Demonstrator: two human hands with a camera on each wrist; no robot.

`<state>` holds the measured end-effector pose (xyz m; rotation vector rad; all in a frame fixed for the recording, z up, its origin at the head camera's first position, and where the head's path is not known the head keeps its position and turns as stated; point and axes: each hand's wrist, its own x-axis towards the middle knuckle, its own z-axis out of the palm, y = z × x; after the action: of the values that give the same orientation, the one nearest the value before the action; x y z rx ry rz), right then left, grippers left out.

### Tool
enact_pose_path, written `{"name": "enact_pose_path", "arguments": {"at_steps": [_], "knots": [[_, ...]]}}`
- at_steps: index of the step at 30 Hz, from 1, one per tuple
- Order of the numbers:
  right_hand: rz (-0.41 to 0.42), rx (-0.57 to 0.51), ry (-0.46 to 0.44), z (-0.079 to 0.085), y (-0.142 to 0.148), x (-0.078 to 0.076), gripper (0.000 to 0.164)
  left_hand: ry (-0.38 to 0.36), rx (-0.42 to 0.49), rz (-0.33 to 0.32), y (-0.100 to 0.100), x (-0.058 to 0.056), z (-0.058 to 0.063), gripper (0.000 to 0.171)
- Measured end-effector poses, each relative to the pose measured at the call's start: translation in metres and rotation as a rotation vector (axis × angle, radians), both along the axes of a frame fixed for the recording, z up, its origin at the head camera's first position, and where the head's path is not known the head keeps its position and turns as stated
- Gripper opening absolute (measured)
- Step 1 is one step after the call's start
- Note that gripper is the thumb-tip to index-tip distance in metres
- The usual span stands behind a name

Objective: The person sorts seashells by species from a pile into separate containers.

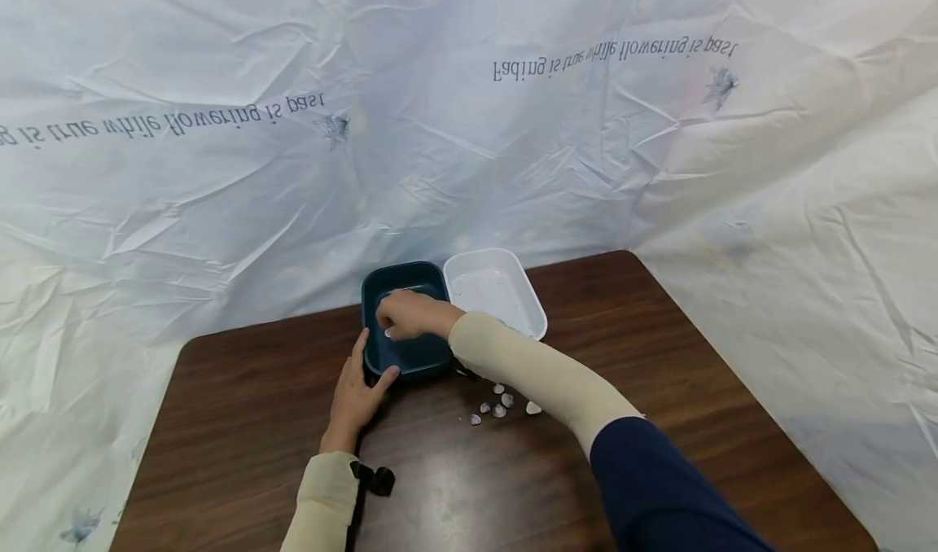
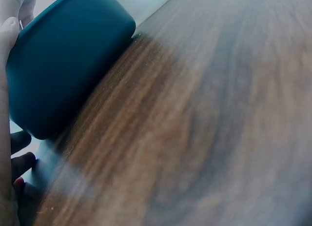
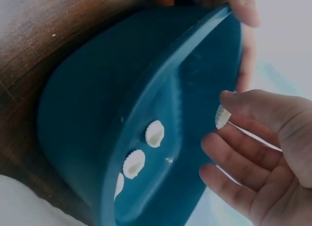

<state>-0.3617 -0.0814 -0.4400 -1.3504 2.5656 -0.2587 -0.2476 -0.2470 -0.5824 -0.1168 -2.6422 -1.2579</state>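
Note:
A dark teal plastic tub [image 1: 410,370] stands at the table's far edge. My left hand [image 1: 355,393] rests against its near left corner, thumb at the near rim and straight fingers along the left side. Over the tub, my right hand [image 1: 410,314] pinches a small white ribbed seashell [image 3: 222,117] between thumb and forefinger, its other fingers loosely bent. Inside the tub, the right wrist view has a white seashell [image 3: 154,133], another seashell [image 3: 134,163] beside it and a third partly hidden by the rim. Several small seashells [image 1: 499,410] lie on the table beneath my right forearm.
A white plastic tub [image 1: 541,324] touches the teal one on its right, partly behind my right arm. The brown wooden table [image 1: 249,422] ends at a white printed cloth [image 1: 440,129] behind. A black strap [image 1: 374,479] hangs at my left wrist.

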Motion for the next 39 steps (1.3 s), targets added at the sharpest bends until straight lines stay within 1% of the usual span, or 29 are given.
{"name": "enact_pose_path", "arguments": {"at_steps": [4, 9, 12, 17, 20, 26, 28, 30, 33, 37, 39], "knots": [[-0.031, 0.009, -0.025, -0.003, -0.009, -0.005, 0.004, 0.0, -0.008, 0.0, -0.001, 0.0, 0.001, 0.091], [-0.072, 0.031, -0.037, -0.01, -0.017, -0.011, 0.001, 0.004, 0.003, -0.005, 0.0, 0.0, 0.0, 0.092], [-0.087, 0.052, -0.047, -0.016, -0.02, -0.014, 0.007, 0.009, 0.005, -0.009, 0.001, 0.0, -0.002, 0.091], [-0.112, 0.056, -0.059, -0.026, -0.024, -0.02, 0.007, 0.013, 0.0, -0.007, 0.0, 0.0, -0.002, 0.091], [-0.125, 0.055, -0.053, -0.031, -0.027, -0.023, 0.014, 0.013, -0.002, -0.008, 0.0, 0.0, -0.001, 0.091], [-0.16, 0.062, -0.054, -0.034, -0.034, -0.022, 0.026, 0.01, -0.01, -0.005, 0.001, 0.0, 0.001, 0.091], [-0.172, 0.059, -0.047, -0.037, -0.036, -0.022, 0.027, 0.012, -0.009, -0.003, 0.001, 0.0, 0.001, 0.091], [-0.185, 0.058, -0.031, -0.04, -0.039, -0.021, 0.024, 0.014, -0.003, -0.003, 0.001, 0.001, 0.001, 0.091], [-0.197, 0.075, 0.018, -0.045, -0.044, -0.021, 0.016, 0.016, 0.006, -0.005, 0.001, 0.001, 0.002, 0.091], [-0.214, 0.092, 0.049, -0.055, -0.048, -0.021, 0.014, 0.006, 0.003, -0.012, 0.0, 0.003, 0.001, 0.092], [-0.213, 0.081, 0.048, -0.054, -0.048, -0.02, 0.013, 0.01, -0.004, -0.01, -0.001, 0.002, 0.001, 0.091]]}}
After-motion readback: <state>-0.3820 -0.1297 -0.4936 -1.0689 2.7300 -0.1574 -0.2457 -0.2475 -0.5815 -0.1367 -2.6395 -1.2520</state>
